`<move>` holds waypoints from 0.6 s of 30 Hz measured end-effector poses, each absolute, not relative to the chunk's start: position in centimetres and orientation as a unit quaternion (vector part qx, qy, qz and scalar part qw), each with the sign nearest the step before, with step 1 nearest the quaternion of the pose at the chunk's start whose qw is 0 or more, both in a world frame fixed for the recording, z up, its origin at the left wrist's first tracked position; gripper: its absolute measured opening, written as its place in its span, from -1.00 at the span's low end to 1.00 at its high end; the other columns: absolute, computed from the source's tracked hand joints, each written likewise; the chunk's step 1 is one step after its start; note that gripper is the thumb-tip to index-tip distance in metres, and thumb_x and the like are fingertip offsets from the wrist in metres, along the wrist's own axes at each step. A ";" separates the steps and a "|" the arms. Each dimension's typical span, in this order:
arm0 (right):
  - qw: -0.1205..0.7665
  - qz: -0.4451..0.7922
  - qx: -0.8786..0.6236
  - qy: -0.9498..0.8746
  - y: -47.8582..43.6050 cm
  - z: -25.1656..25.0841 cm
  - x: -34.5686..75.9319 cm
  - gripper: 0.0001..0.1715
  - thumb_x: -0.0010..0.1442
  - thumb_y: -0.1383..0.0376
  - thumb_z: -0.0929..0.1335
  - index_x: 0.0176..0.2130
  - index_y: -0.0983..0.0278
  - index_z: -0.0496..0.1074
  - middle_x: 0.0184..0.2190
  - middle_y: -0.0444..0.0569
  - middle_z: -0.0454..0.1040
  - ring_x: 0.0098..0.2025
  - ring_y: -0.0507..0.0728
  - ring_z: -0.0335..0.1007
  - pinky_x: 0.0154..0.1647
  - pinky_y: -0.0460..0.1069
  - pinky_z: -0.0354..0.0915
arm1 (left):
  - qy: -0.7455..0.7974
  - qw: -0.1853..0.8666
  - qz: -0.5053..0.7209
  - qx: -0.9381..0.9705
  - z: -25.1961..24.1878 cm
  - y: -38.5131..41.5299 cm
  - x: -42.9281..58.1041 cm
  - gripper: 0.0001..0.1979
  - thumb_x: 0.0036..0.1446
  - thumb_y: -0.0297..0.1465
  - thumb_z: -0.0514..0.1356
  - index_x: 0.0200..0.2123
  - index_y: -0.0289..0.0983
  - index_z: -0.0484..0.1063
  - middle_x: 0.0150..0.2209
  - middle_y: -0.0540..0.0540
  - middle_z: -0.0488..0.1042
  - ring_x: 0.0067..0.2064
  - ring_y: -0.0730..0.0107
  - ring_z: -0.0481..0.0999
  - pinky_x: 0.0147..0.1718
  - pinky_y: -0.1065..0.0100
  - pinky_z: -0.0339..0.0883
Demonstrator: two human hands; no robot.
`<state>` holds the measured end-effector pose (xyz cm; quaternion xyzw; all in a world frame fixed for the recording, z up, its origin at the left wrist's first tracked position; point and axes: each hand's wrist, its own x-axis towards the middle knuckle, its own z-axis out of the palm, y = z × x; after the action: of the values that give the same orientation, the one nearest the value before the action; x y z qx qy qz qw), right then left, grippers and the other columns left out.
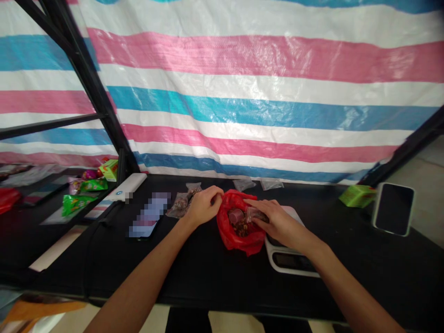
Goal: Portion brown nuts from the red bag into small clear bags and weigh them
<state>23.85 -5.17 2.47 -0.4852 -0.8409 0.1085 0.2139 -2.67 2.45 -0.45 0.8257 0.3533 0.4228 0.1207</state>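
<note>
- The left hand [204,206] sat at the upper edge of a red plastic bag [234,236], its fingers [215,194] pressed together and seemingly pinching the bag's rim, perhaps to keep the mouth open.
- The right hand [279,222] reached into the bag's mouth, its fingers [256,204] curved over a clear plastic packet [256,214], seemingly gripping it.
- The bag lay on a black table [208,273], touching a white digital scale [287,259], which appeared placed within easy reach of the right hand.
- Dark brown pieces [240,227] filled the bag's lower part; what they were could not be made out.
- 2 clear empty-looking bags [243,185] lay beyond the hands, and filled brown packets [182,206] lay beside the left hand.
- A phone [147,217] near the left hand was pixelated, so its screen could not be read.
- The right hand hid much of the scale's top, and the left fingertips were partly hidden behind the bag's rim.
- Colourful snack packets [83,199] at the left were partly cut off behind a black frame [92,97].
</note>
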 end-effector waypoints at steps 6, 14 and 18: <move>0.229 0.099 -0.491 -0.834 -5.5 2.3 25.5 -0.32 0.30 0.35 0.32 0.34 -0.01 0.27 0.05 -0.03 0.58 0.00 0.26 0.48 0.08 0.17 0.31 | 0.356 0.119 0.424 0.824 -0.4 2.4 -2.8 -0.80 0.27 -0.55 0.07 -0.24 -0.21 0.46 -0.28 -0.02 0.55 -0.30 0.42 0.52 -0.32 0.39 0.32; 0.241 0.109 -0.536 -0.802 -6.6 1.3 31.0 -0.11 0.07 0.42 0.32 0.35 -0.01 0.26 0.28 -0.01 0.39 0.29 0.35 0.29 0.29 0.31 0.18 | 0.329 0.114 0.417 0.840 -0.4 2.3 -2.6 -0.80 0.30 -0.52 0.05 -0.25 -0.21 0.45 -0.27 -0.04 0.54 -0.26 0.38 0.54 -0.24 0.36 0.35; 0.370 0.107 -0.568 -0.727 -6.2 -0.2 33.7 -0.21 0.07 0.38 0.27 0.27 0.01 0.33 0.29 -0.06 0.37 0.35 0.33 0.20 0.38 0.32 0.05 | 0.344 0.118 0.415 0.834 -0.4 2.4 -2.7 -0.80 0.29 -0.53 0.05 -0.26 -0.21 0.45 -0.26 -0.05 0.55 -0.26 0.38 0.54 -0.26 0.36 0.35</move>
<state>33.67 -6.24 -0.16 -0.5684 -0.7271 0.1066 0.3701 -2.73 2.41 -0.41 0.8342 0.3436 0.4146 0.1184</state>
